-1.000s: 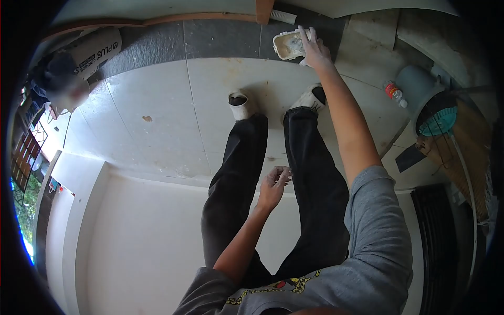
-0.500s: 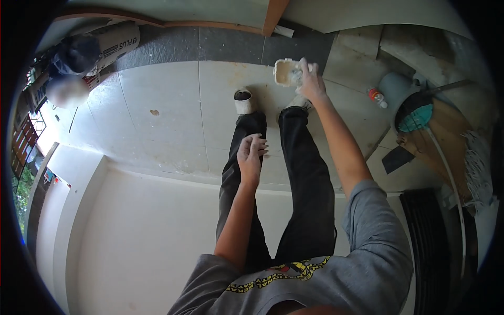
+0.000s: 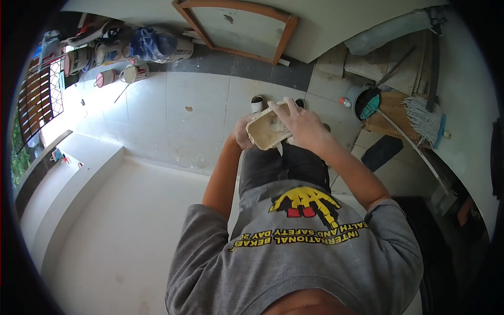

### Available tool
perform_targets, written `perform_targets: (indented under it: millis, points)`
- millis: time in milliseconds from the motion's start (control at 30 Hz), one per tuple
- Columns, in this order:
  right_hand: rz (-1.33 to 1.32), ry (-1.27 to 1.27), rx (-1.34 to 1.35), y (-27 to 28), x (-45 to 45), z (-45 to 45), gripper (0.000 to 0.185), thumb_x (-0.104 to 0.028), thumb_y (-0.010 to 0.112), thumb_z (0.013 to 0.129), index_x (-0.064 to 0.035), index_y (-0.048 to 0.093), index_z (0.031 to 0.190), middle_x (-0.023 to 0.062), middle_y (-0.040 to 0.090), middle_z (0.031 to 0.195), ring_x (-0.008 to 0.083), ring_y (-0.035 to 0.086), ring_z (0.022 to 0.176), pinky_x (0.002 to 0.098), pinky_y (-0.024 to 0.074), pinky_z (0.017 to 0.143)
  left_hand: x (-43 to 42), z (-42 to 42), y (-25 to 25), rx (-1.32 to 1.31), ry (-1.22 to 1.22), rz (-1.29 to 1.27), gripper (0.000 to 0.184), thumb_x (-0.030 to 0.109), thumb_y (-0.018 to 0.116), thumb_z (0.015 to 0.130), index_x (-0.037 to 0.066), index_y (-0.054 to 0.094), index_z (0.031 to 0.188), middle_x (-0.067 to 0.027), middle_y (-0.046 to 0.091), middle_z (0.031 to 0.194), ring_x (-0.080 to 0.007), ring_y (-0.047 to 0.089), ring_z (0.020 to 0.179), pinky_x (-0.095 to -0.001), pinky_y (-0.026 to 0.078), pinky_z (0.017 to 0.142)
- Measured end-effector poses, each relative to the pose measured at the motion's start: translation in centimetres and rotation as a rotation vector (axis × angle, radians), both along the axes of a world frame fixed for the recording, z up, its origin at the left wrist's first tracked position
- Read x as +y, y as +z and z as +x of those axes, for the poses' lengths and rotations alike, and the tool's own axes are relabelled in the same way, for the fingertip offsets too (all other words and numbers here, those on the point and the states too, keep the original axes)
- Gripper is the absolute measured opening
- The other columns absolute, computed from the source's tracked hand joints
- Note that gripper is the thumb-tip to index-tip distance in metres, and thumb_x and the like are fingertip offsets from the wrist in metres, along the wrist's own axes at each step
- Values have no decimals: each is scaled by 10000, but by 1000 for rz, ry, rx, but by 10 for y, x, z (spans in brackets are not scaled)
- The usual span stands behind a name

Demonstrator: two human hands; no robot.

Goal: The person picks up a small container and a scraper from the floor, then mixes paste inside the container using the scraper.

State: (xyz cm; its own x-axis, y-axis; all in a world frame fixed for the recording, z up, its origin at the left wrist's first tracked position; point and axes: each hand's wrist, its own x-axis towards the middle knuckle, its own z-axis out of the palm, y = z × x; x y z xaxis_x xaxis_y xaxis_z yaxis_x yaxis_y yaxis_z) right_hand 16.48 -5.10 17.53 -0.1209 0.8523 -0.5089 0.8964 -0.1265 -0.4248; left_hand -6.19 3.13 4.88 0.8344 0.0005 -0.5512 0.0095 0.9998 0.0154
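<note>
A cream, rectangular plastic tub (image 3: pixel 264 135) with pale, caked residue is tilted in front of my body, above my dark trousers. My left hand (image 3: pixel 242 133) grips its left side, fingers partly hidden behind the wall. Across the right end lies my right hand (image 3: pixel 306 126), whitened with dust, its fingers hooked over the rim and reaching inside. A greyish patch shows in the tub beside those fingers; I cannot make out whether it is residue or a separate object. Below the tub, my shoes (image 3: pixel 256 104) stand on the tiled floor.
Several paint buckets (image 3: pixel 135 73) line the far left. A wood-framed panel (image 3: pixel 236 26) leans on the wall ahead. At right are a grey bucket (image 3: pixel 359 98), a teal dustpan-like tool (image 3: pixel 370 106), a mop (image 3: pixel 423 116) and a small bottle (image 3: pixel 344 102). A low white ledge (image 3: pixel 89 181) runs at left.
The tub has come up from near my feet toward my body. My left hand, empty and open before, now holds its left side. My view has shifted, showing more of the surroundings.
</note>
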Motion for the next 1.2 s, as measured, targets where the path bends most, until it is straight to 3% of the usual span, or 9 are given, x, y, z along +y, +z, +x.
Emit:
perform_targets:
  millis: [167, 200, 333, 433, 600, 800, 1000, 1100, 1200]
  points:
    - [-62, -157, 41, 135, 13, 17, 1114, -369, 910, 703, -94, 274, 1575, 212, 651, 1130, 392, 691, 996, 455, 562, 815, 5, -31, 78, -155, 263, 55, 632, 406, 439, 985, 2, 430, 1471, -230, 519, 1440, -404, 573, 1263, -535, 491, 1055]
    - [119, -241, 84, 130, 2, 26, 851, -334, 877, 777, -29, 470, 1458, 143, 702, 931, 297, 714, 920, 381, 560, 801, 6, -34, 88, -249, 302, 43, 670, 437, 440, 980, 12, 404, 1497, -235, 487, 1475, -428, 548, 1291, -557, 472, 1074]
    - [301, -591, 737, 141, 7, 3, 420, -219, 786, 898, 26, 657, 1213, 50, 671, 922, 99, 658, 825, 279, 546, 673, 12, -26, 142, -235, 478, 288, 676, 486, 409, 987, 57, 402, 1509, -214, 475, 1488, -406, 524, 1318, -583, 450, 1078]
    - [279, -799, 1220, 146, 7, -43, 371, -245, 734, 954, 22, 655, 1199, 57, 677, 938, 101, 662, 764, 258, 532, 550, 11, -34, 161, -248, 537, 342, 661, 496, 400, 995, 73, 414, 1504, -193, 489, 1476, -385, 514, 1325, -565, 444, 1081]
    - [401, -663, 1001, 169, 13, -86, 300, -249, 664, 999, 32, 681, 1101, 86, 687, 703, 111, 643, 550, 254, 528, 517, 21, -44, 168, -294, 604, 359, 627, 487, 408, 1011, 94, 428, 1500, -168, 501, 1471, -349, 521, 1320, -516, 442, 1088]
    - [665, -364, 718, 163, 22, -108, 244, -190, 662, 978, 43, 682, 1049, 124, 656, 677, 132, 648, 578, 302, 512, 565, 39, -65, 164, -368, 621, 373, 620, 504, 378, 1025, 117, 431, 1506, -144, 490, 1494, -324, 495, 1354, -517, 408, 1120]
    - [598, -479, 747, 161, 25, -132, 221, -190, 671, 966, 26, 687, 1011, 142, 670, 712, 227, 667, 586, 308, 522, 584, 44, -78, 182, -297, 651, 290, 627, 523, 342, 1043, 92, 453, 1484, -148, 534, 1448, -324, 558, 1285, -517, 473, 1057]
    - [858, -357, 706, 162, 31, -143, 204, -146, 651, 982, 51, 698, 1009, 42, 636, 636, 75, 590, 530, 257, 480, 493, 48, -87, 192, -301, 529, 331, 645, 549, 325, 1051, 89, 451, 1484, -149, 531, 1451, -322, 568, 1274, -501, 487, 1046]
    - [897, -351, 673, 157, 39, -156, 188, -139, 659, 973, 44, 699, 997, 55, 639, 641, 76, 599, 566, 259, 487, 527, 55, -90, 183, -294, 539, 336, 652, 568, 321, 1053, 98, 453, 1484, -146, 532, 1454, -315, 573, 1270, -492, 495, 1038]
